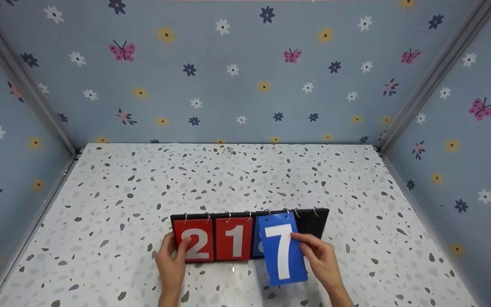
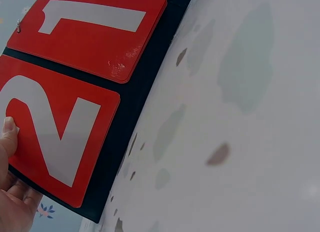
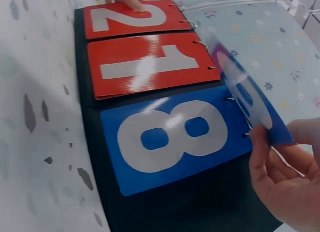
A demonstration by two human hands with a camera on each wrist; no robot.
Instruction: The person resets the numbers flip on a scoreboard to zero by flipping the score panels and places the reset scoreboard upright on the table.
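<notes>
A black flip scoreboard (image 1: 313,224) stands tilted on the table, with number cards along its top rings. My left hand (image 1: 172,260) grips its left end, thumb on the red 2 card (image 2: 65,132) and fingers behind. Beside that hangs the red 1 card (image 1: 233,238). My right hand (image 1: 322,256) pinches the right edge of a blue 7 card (image 1: 283,251), held out from the board. Its top is close to the rings; whether it is threaded on them I cannot tell. Behind it lies a blue 8 card (image 3: 155,139). The right wrist view shows the held card (image 3: 250,99) nearly edge-on.
The table (image 1: 228,179) has a white, speckled terrazzo pattern. Blue panels with flowers and butterflies stand behind it (image 1: 245,85) and along both sides, joined by grey corner posts (image 1: 437,68). The scoreboard's right end shows bare black backing.
</notes>
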